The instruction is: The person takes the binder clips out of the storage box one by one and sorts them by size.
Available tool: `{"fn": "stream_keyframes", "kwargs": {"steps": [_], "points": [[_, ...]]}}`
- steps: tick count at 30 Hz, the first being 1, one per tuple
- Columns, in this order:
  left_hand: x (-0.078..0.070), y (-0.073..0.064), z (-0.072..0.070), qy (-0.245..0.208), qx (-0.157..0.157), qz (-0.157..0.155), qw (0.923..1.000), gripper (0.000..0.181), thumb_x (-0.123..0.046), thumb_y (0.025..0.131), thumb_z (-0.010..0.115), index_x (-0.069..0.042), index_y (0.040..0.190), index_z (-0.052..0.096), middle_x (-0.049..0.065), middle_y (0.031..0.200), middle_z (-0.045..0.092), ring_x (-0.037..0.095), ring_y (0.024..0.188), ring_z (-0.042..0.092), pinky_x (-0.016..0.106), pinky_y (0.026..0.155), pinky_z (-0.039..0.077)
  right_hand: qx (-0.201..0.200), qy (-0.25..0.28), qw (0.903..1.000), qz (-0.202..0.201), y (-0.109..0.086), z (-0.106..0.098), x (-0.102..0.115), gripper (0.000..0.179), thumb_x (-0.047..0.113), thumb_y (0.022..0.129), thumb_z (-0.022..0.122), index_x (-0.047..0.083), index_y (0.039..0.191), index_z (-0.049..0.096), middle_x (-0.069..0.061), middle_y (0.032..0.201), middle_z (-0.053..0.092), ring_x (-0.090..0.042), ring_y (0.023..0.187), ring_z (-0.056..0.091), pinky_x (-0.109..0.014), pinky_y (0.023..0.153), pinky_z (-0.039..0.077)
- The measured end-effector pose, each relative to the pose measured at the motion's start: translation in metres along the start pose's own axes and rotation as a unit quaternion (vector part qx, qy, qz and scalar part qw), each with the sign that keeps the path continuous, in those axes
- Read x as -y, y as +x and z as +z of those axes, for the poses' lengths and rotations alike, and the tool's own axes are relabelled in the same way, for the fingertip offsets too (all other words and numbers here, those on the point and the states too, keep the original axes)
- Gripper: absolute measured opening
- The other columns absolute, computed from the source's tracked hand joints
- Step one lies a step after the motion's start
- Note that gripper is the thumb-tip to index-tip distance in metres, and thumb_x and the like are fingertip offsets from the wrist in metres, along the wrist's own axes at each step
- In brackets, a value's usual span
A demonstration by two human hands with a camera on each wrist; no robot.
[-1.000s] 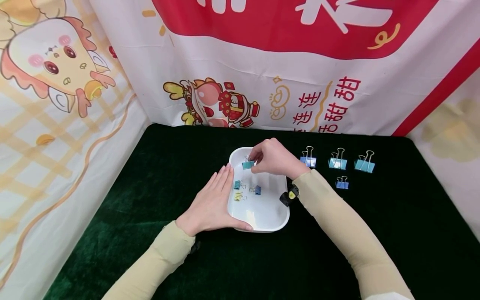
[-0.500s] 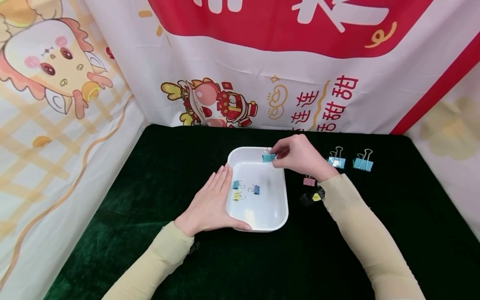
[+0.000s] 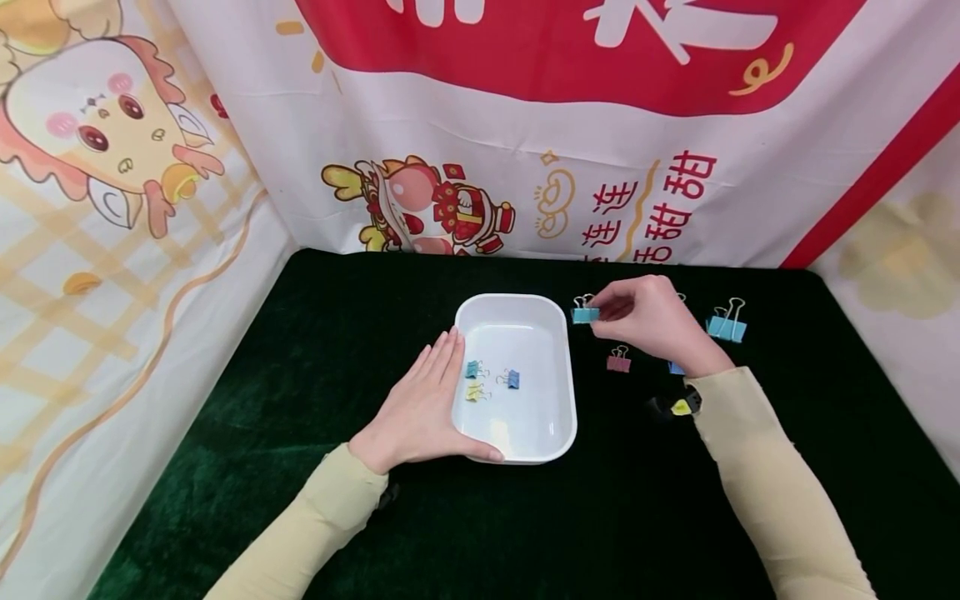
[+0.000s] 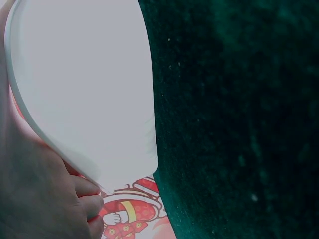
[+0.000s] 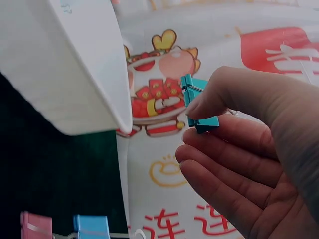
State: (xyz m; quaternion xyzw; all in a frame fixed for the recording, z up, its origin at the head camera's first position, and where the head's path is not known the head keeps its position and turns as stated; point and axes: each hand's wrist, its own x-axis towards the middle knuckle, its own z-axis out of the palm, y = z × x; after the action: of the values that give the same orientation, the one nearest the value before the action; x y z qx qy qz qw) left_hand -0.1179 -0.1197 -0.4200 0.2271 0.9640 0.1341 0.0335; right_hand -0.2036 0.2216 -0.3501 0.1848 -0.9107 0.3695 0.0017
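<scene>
My right hand (image 3: 651,315) pinches a teal binder clip (image 3: 585,315) between thumb and index finger, just outside the far right corner of the white tray (image 3: 517,433). In the right wrist view the clip (image 5: 205,104) stands on edge in the pinch, while the other fingers are loosely bent below. My left hand (image 3: 420,408) lies along the tray's left side with straight fingers, its thumb reaching along the near end. Inside the tray are a small teal clip (image 3: 472,369), a yellow clip (image 3: 474,391) and a small blue clip (image 3: 513,379).
On the dark green cloth (image 3: 600,517), right of the tray, lie a pink clip (image 3: 618,362) and a larger teal clip (image 3: 726,327). A blue clip (image 3: 677,367) is partly covered by my right wrist, and other clips are hidden behind that hand. A printed curtain hangs behind.
My right hand has moved right with the teal clip, from over the tray's far left part, across its far edge, to outside it. The pink clip is now uncovered. My left hand stays put.
</scene>
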Motion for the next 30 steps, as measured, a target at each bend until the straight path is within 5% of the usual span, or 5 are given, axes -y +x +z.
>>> {"fn": "stream_keyframes", "kwargs": {"steps": [22,30], "points": [[0.002,0.002,0.001,-0.003,0.001,0.003,1.0,0.153,-0.102,0.057,0.053,-0.007,0.163,0.0,0.008,0.17,-0.005,0.02,0.154,-0.003,0.039,0.123,0.004,-0.05,-0.033,0.993,0.102,-0.058,-0.044,-0.069,0.028,0.023,0.089,0.081,0.005,0.11,0.076,-0.011,0.1,0.074,-0.023,0.085,0.07,-0.018,0.066,0.055],[0.002,0.002,0.002,-0.004,0.003,0.003,1.0,0.152,-0.101,0.057,0.055,-0.007,0.163,-0.002,0.008,0.17,-0.006,0.021,0.154,-0.004,0.04,0.123,0.004,-0.059,-0.051,0.9887,0.128,-0.081,-0.06,-0.108,0.036,0.03,0.088,0.083,0.004,0.112,0.076,-0.012,0.097,0.076,-0.006,0.078,0.068,-0.014,0.064,0.051]]}}
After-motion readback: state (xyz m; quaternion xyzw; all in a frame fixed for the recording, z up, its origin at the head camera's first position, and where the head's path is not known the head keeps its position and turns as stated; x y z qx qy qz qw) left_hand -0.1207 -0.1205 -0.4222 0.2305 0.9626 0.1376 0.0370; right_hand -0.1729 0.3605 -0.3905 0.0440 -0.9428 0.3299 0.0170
